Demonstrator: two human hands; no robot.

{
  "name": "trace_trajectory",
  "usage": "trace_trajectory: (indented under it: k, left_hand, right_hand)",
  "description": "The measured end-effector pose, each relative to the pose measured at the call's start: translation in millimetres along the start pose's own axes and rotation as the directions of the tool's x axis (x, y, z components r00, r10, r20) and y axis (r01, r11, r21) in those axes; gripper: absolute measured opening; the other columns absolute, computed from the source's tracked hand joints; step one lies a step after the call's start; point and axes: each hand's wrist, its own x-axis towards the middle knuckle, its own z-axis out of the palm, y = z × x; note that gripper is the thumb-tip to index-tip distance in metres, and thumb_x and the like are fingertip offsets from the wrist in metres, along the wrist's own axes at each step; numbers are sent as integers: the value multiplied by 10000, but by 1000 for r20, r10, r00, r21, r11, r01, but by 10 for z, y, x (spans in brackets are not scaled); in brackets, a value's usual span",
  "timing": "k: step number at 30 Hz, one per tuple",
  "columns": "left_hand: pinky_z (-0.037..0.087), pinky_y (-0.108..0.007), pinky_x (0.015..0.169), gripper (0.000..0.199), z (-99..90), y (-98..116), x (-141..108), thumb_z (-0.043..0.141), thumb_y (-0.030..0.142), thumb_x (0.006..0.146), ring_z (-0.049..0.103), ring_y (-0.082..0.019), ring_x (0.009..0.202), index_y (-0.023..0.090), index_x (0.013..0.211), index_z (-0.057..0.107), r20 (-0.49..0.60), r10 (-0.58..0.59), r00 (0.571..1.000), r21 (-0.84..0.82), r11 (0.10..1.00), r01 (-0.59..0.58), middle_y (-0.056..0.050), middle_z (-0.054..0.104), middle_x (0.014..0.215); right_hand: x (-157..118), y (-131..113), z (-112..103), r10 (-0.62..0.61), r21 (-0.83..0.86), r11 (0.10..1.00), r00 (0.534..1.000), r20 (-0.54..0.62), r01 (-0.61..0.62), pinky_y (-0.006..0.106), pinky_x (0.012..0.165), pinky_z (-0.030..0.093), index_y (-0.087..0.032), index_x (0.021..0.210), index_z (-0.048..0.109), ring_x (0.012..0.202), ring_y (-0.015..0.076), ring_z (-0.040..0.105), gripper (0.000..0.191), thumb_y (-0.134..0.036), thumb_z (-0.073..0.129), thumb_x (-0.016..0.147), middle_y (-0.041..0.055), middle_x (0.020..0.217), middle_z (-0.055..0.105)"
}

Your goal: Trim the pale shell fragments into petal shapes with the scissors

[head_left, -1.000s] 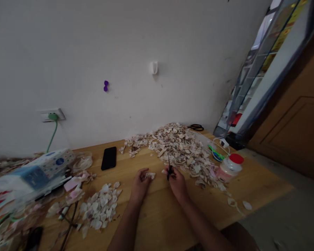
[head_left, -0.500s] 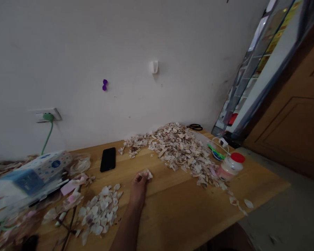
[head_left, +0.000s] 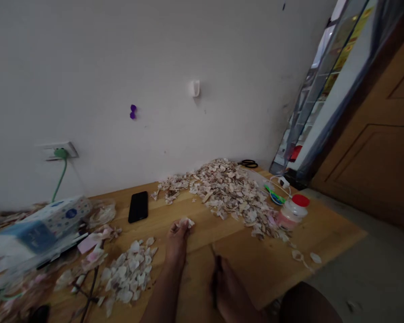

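A small whitish petal-like piece (head_left: 189,222) is pinched between the fingertips of my left hand (head_left: 178,240), low over the middle of the wooden table (head_left: 195,278). My right hand (head_left: 230,287), blurred, is closed around a thin dark tool (head_left: 216,273) whose narrow tip points up and away, apart from my left hand. Left of my left forearm is a small pile of pale, rounded pieces (head_left: 131,271). Beyond my hands, a large heap of dry, whitish-brown flakes (head_left: 229,184) spreads near the wall.
A black phone (head_left: 138,207) lies behind the small pile. On the left are a tissue pack (head_left: 43,229), artificial flowers (head_left: 94,255) and dark stems. A red-lidded jar (head_left: 293,212), white cable and black-handled scissors (head_left: 248,163) are on the right.
My right hand has come into view from below with the dark tool. My left hand keeps its pinch at nearly the same place. The view has shifted slightly.
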Motion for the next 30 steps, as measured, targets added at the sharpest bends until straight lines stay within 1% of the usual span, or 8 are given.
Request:
trace_trajectory:
  k: [2,3,5,7,11,14,21,30]
  left_hand:
    - [519,-261,733,178,-1,37,-16,743,194,672,667,-162,782,189,819,643,-31,-28,999,-129,991,24,-25,702,831]
    - [524,-275,752,163,-3,55,-23,730,173,686,677,-172,805,180,823,641,-50,-44,998,-184,982,34,-33,710,855]
    - [526,-297,801,100,-7,88,-35,694,144,722,683,-196,873,161,805,641,-72,-80,994,-273,960,57,-58,718,909]
    - [507,-305,875,51,-8,115,-47,645,164,776,656,-210,988,153,825,655,-51,-113,992,-339,937,89,-93,708,1013]
    - [432,-297,999,199,7,149,-77,558,257,856,544,-194,1180,166,991,672,38,-141,989,-416,898,144,-119,630,1211]
    - [403,-280,1022,247,22,151,-98,571,287,848,517,-188,1209,168,1040,671,88,-142,986,-409,897,165,-114,608,1248]
    - [469,-299,923,320,58,109,-170,718,285,725,592,-230,1106,165,1020,679,101,-189,977,-236,949,208,-131,606,1248]
    - [413,-376,997,316,3,19,-180,784,308,640,614,-275,1070,148,898,693,190,-183,965,-100,974,205,-136,694,1083]
  right_hand:
    - [115,-83,297,-23,-389,920,998,60,44,310,734,465,-216,1012,518,805,211,614,346,-456,565,768,60,895,643]
    - [175,-121,400,-52,-510,856,996,74,82,315,756,457,-203,1062,496,858,228,612,386,-433,572,761,83,972,636]
    - [286,-172,514,-116,-663,734,989,90,146,318,780,446,-184,1144,455,952,258,599,464,-418,571,761,119,1097,605]
    - [372,-187,547,-173,-728,661,981,86,181,317,782,440,-170,1161,450,990,275,590,475,-426,556,775,136,1137,589]
    - [466,-173,553,-201,-801,565,975,97,197,318,758,433,-150,1140,481,978,291,597,473,-443,555,776,141,1104,608]
    - [484,-188,559,-173,-804,558,976,130,206,307,742,425,-165,1130,491,973,280,603,457,-442,564,774,124,1093,621]
    - [539,-169,528,-111,-809,568,988,103,148,289,664,403,-207,1051,494,903,251,630,322,-419,512,809,89,1022,650]
    - [624,-95,514,-111,-796,594,992,64,117,281,674,397,-218,1038,505,899,237,637,255,-366,470,833,81,1009,663]
